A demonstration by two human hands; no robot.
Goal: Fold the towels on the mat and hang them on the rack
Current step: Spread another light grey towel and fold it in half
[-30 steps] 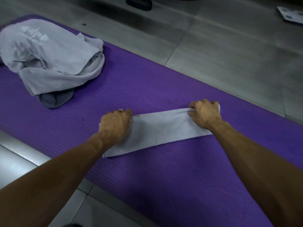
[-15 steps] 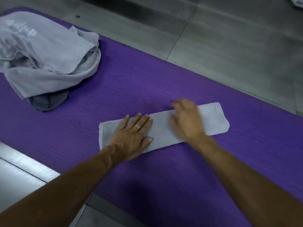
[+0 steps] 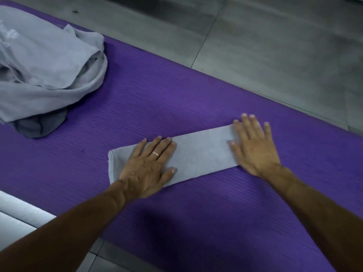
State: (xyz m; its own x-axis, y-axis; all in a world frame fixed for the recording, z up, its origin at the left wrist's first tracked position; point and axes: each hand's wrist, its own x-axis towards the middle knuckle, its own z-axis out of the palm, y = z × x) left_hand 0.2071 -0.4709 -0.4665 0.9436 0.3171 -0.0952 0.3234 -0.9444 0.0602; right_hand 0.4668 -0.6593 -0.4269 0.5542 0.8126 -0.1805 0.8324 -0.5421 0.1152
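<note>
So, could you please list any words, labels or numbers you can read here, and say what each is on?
Pale printed marks on the crumpled grey towel, at its upper left edge: too blurred and creased to read.
Folded grey towel under both hands: no text.
Purple mat: no text.
Ring on the left hand: no legible marking.

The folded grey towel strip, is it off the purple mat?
No, the folded grey towel strip lies flat on the purple mat.

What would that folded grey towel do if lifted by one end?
The folded towel would probably droop and unfold, being soft cloth like the crumpled pile. It looks light. On the ribbed mat it likely drags rather than slides.
</note>
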